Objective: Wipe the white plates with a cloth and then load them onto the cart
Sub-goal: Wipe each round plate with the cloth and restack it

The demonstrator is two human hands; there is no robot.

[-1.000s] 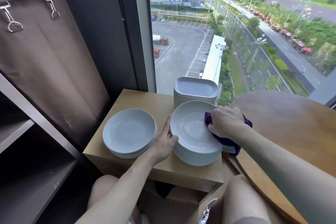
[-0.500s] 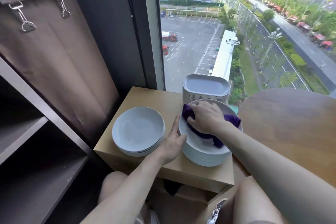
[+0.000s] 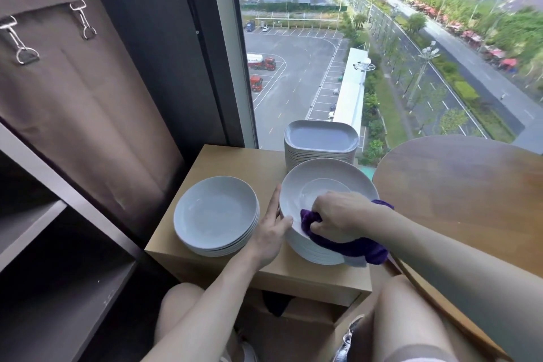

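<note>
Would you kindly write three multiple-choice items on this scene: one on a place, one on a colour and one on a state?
1. Where do the square plates stand?
A. Behind the round stack under the cloth, nearest the window
B. On the dark round table
C. On the left shelf

2. What colour is the cloth?
A. Green
B. Purple
C. White

3. How is the left hand placed?
A. Gripping the cloth
B. Fingers straight against the round stack's rim
C. Hanging off the table edge

Answers:
1 A: the square plates sit past the round stack, on the window side.
2 B: the cloth that the right hand grips is purple.
3 B: its fingers lie straight along the rim and hold no cloth.
</note>
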